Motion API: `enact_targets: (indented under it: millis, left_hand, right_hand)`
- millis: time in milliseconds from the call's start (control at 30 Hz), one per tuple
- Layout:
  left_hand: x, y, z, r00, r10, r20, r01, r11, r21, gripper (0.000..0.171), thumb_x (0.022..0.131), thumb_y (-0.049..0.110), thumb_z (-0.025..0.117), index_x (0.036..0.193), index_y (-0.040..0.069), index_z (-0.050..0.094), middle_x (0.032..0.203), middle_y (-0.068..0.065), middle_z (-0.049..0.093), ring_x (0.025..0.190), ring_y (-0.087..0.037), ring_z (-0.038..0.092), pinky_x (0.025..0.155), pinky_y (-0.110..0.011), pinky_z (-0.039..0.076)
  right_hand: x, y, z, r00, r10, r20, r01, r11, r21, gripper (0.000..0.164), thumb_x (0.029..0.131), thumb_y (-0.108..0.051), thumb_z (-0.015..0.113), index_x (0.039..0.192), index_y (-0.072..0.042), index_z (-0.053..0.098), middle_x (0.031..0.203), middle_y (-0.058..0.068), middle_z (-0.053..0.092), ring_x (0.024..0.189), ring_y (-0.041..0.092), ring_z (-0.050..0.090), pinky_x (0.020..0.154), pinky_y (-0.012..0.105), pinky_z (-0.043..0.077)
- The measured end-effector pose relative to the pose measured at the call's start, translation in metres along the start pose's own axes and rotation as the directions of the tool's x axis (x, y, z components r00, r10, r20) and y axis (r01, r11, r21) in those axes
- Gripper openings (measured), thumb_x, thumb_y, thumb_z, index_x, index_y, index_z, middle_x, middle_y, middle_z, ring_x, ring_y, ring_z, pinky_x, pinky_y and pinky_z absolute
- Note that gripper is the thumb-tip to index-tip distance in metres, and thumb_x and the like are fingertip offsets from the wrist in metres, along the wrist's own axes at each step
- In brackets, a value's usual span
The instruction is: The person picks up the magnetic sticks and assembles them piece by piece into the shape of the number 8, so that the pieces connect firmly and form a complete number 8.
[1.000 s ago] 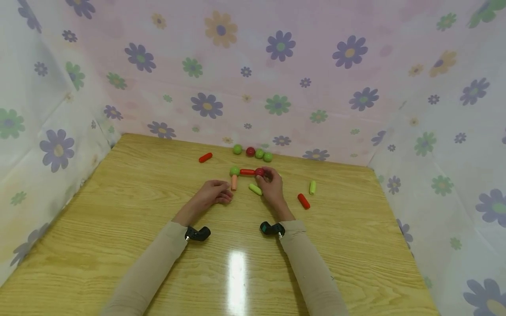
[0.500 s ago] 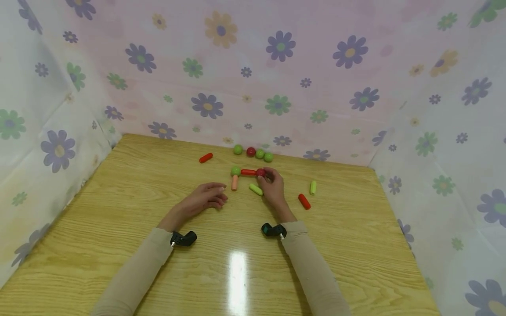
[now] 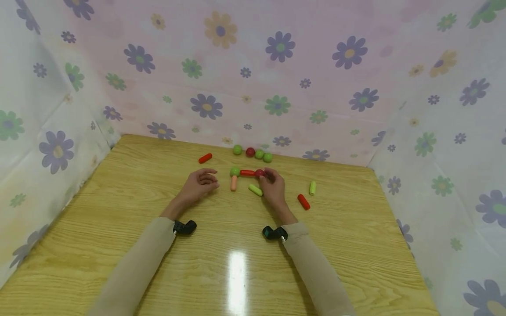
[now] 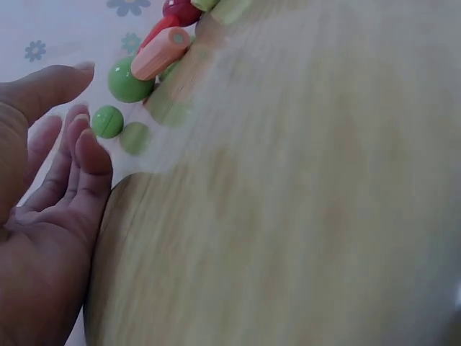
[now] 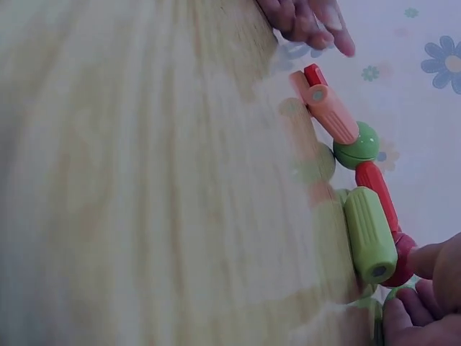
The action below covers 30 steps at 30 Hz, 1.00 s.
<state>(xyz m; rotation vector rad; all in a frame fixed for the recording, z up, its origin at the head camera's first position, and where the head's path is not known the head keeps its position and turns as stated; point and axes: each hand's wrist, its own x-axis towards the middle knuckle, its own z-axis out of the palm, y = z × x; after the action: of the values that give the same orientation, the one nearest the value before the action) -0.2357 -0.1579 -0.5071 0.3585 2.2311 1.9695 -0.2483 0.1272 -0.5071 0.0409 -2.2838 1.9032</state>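
Observation:
My right hand [image 3: 273, 188] pinches a dark red ball [image 3: 259, 173] between thumb and fingers. That ball sits at the end of a red magnetic rod [image 3: 247, 173], whose other end meets a green ball [image 3: 235, 171]. From the green ball a salmon-pink magnetic rod [image 3: 233, 183] points toward me. In the right wrist view a light green magnetic rod [image 5: 370, 234] lies beside the red one. My left hand [image 3: 197, 188] holds nothing, its fingers relaxed, left of the joined pieces. A loose red magnetic rod [image 3: 205, 158] lies just beyond its fingertips.
Along the back edge of the wooden table [image 3: 221, 263] stand green balls [image 3: 237, 149] and another dark red ball [image 3: 250, 152]. Right of my right hand lie a light green rod [image 3: 312, 188] and a red rod [image 3: 303, 202]. A flowered cloth [image 3: 253, 79] closes the back and sides.
My left hand has drawn away to the left from the salmon-pink rod, then moved forward toward the loose red rod. My right hand stays on the dark red ball.

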Motion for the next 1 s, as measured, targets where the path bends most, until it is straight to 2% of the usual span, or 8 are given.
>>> enact_targets:
  millis: [133, 267, 367, 500, 600, 733, 867, 1000]
  left_hand:
    - [0.017, -0.004, 0.005, 0.996, 0.076, -0.042, -0.075, 0.997, 0.017, 0.046, 0.093, 0.004, 0.073, 0.135, -0.006, 0.056, 0.115, -0.028, 0.062, 0.091, -0.017, 0.062, 0.078, -0.019, 0.052]
    - [0.032, -0.007, 0.009, 0.989, 0.129, -0.074, -0.129, 0.992, 0.008, 0.044, 0.093, -0.001, 0.072, 0.133, -0.01, 0.057, 0.115, -0.031, 0.06, 0.089, -0.016, 0.06, 0.077, -0.017, 0.051]
    - [0.042, -0.008, 0.011, 0.982, 0.158, -0.105, -0.157, 0.987, 0.023, 0.04, 0.092, -0.002, 0.072, 0.13, -0.01, 0.059, 0.111, -0.028, 0.061, 0.087, -0.013, 0.06, 0.076, -0.016, 0.05]
    - [0.053, -0.008, 0.012, 0.975, 0.178, -0.132, -0.172, 0.984, 0.055, 0.037, 0.092, -0.001, 0.073, 0.126, -0.009, 0.061, 0.109, -0.026, 0.062, 0.088, -0.015, 0.061, 0.077, -0.018, 0.051]
    - [0.059, -0.006, 0.01, 0.983, 0.139, -0.119, -0.131, 0.989, 0.071, 0.038, 0.094, 0.002, 0.072, 0.129, -0.007, 0.06, 0.112, -0.025, 0.062, 0.094, -0.022, 0.062, 0.083, -0.025, 0.052]
    - [0.065, 0.001, 0.005, 0.999, -0.025, -0.038, 0.028, 0.996, 0.081, 0.04, 0.1, 0.016, 0.067, 0.137, 0.002, 0.057, 0.124, -0.018, 0.061, 0.11, -0.027, 0.061, 0.094, -0.035, 0.05]
    - [0.072, 0.01, 0.0, 0.987, -0.159, 0.033, 0.157, 0.985, 0.067, 0.043, 0.103, 0.024, 0.063, 0.141, 0.005, 0.053, 0.13, -0.015, 0.058, 0.112, -0.027, 0.059, 0.093, -0.037, 0.049]
    - [0.081, 0.017, -0.001, 0.989, -0.146, 0.032, 0.142, 0.984, 0.112, 0.043, 0.103, 0.018, 0.062, 0.14, -0.001, 0.053, 0.127, -0.02, 0.059, 0.099, -0.026, 0.06, 0.082, -0.03, 0.051]
  right_hand:
    - [-0.01, -0.02, -0.002, 0.998, -0.051, -0.044, 0.053, 0.998, 0.046, 0.033, 0.1, 0.003, 0.057, 0.131, 0.014, 0.057, 0.134, 0.032, 0.056, 0.128, 0.043, 0.053, 0.109, 0.048, 0.045]
    - [-0.021, -0.045, 0.0, 0.99, -0.13, -0.053, 0.134, 0.986, 0.102, 0.024, 0.099, 0.009, 0.056, 0.121, 0.02, 0.06, 0.123, 0.04, 0.058, 0.116, 0.049, 0.056, 0.097, 0.03, 0.051]
    - [-0.02, -0.041, 0.007, 0.989, -0.149, -0.025, 0.151, 0.976, 0.157, 0.023, 0.099, 0.008, 0.058, 0.117, 0.021, 0.06, 0.113, 0.038, 0.061, 0.1, 0.039, 0.065, 0.081, 0.018, 0.053]
    - [-0.024, -0.031, 0.018, 0.991, -0.102, 0.086, 0.082, 0.974, 0.209, 0.024, 0.099, 0.008, 0.06, 0.119, 0.02, 0.059, 0.105, 0.033, 0.063, 0.077, 0.016, 0.069, 0.073, 0.024, 0.059]
    - [-0.029, -0.027, 0.025, 0.981, -0.037, 0.189, -0.001, 0.98, 0.2, 0.025, 0.099, 0.007, 0.058, 0.122, 0.019, 0.059, 0.105, 0.031, 0.063, 0.072, 0.008, 0.067, 0.072, 0.027, 0.06]
    - [-0.036, -0.023, 0.033, 0.964, 0.025, 0.264, -0.069, 0.985, 0.156, 0.027, 0.101, 0.004, 0.057, 0.125, 0.016, 0.059, 0.103, 0.034, 0.064, 0.071, 0.008, 0.066, 0.069, 0.024, 0.059]
    - [-0.041, -0.021, 0.037, 0.958, 0.056, 0.281, -0.102, 0.983, 0.153, 0.027, 0.102, 0.003, 0.056, 0.126, 0.016, 0.058, 0.103, 0.033, 0.064, 0.072, 0.008, 0.064, 0.068, 0.022, 0.057]
    - [-0.043, -0.022, 0.04, 0.958, 0.084, 0.276, -0.124, 0.983, 0.133, 0.029, 0.103, 0.0, 0.057, 0.128, 0.014, 0.057, 0.107, 0.029, 0.065, 0.075, 0.008, 0.064, 0.07, 0.022, 0.057]
